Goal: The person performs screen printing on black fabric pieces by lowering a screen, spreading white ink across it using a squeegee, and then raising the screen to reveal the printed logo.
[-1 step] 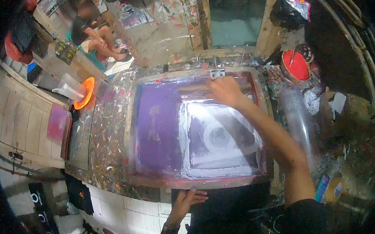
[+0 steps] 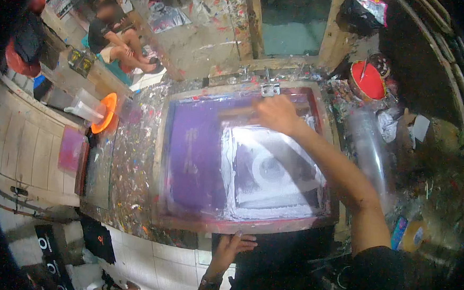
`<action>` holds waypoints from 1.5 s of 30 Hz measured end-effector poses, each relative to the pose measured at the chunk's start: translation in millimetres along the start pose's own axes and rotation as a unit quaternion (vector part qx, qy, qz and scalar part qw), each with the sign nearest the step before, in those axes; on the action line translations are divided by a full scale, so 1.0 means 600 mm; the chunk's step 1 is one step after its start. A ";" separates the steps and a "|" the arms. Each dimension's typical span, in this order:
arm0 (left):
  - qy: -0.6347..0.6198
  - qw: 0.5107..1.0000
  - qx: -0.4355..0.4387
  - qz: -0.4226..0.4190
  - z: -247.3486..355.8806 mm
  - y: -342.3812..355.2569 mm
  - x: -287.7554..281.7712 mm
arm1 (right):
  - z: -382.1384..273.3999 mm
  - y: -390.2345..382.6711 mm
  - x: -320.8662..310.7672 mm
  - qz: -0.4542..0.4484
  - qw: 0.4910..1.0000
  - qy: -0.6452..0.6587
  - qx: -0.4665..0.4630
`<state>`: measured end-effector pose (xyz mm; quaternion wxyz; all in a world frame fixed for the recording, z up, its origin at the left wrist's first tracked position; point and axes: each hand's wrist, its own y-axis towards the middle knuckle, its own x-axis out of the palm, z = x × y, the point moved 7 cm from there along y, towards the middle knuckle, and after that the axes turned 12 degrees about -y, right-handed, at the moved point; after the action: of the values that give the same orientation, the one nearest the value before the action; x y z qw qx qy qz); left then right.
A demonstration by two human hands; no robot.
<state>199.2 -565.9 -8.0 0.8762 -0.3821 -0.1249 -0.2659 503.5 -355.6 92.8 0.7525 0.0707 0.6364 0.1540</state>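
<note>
A screen-printing frame [image 2: 269,225] with purple mesh [image 2: 196,169] lies on the paint-spattered table. White ink [image 2: 227,198] rims a rectangular area on its right half, where a pale ring shape shows. At the far end of the mesh, my right hand [image 2: 277,114] is closed round a wooden squeegee [image 2: 233,113], slightly blurred. The squeegee's blade is hidden from view. A metal hinge clamp [image 2: 270,89] sits just beyond that hand. My left hand [image 2: 230,247] rests against the frame's near edge, fingers stretched out, beside black cloth [image 2: 284,249].
Right of the frame lie a clear plastic roll [image 2: 370,148], a tape roll [image 2: 413,236] and a bowl of red ink [image 2: 371,84]. A clear jug [image 2: 88,107] and orange plate [image 2: 105,114] stand at left. Another person [image 2: 116,42] sits at the far left.
</note>
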 end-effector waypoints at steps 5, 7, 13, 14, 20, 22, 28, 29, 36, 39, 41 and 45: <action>0.000 1.000 -0.023 0.009 -0.008 0.003 -0.003 | -0.166 -0.180 -0.076 0.047 0.983 -0.004 -0.180; -0.009 1.000 -0.011 -0.014 -0.008 0.010 -0.005 | -0.174 -0.212 -0.071 -0.030 0.981 0.035 -0.187; 0.010 1.000 -0.014 -0.026 -0.008 0.018 -0.012 | -0.026 -0.085 0.017 -0.080 0.991 -0.023 -0.109; 0.007 0.999 -0.021 -0.028 -0.011 0.017 -0.010 | 0.003 -0.064 0.022 -0.038 0.997 -0.022 -0.070; -0.030 0.999 -0.019 0.003 -0.012 0.012 -0.012 | -0.095 -0.196 -0.061 0.046 0.986 -0.097 0.127; -0.045 0.999 -0.027 -0.005 -0.014 0.015 -0.012 | -0.167 -0.263 -0.107 0.017 0.980 -0.105 0.166; -0.022 0.997 -0.069 -0.024 -0.018 0.023 -0.013 | -0.104 -0.212 -0.030 -0.132 0.983 0.117 0.050; -0.027 0.998 -0.049 -0.039 -0.013 0.023 -0.009 | -0.071 -0.173 -0.014 -0.081 0.987 0.140 0.009; -0.044 0.999 -0.018 0.017 -0.020 0.019 -0.018 | -0.052 -0.112 -0.006 -0.016 0.998 -0.040 0.047; -0.047 0.998 -0.047 -0.015 -0.030 0.026 -0.020 | -0.153 -0.248 -0.066 -0.068 0.997 -0.036 0.026; -0.034 0.997 -0.069 -0.029 -0.034 0.032 -0.024 | -0.180 -0.304 -0.104 0.004 0.997 0.071 0.024; -0.021 0.998 -0.058 -0.021 -0.028 0.032 -0.030 | -0.125 -0.242 -0.026 -0.200 0.974 0.099 -0.032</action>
<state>195.7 -560.6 -38.4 0.8440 -0.4352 -0.1358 -0.2827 448.6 -504.2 50.3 0.7030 -0.0975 0.7040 0.0271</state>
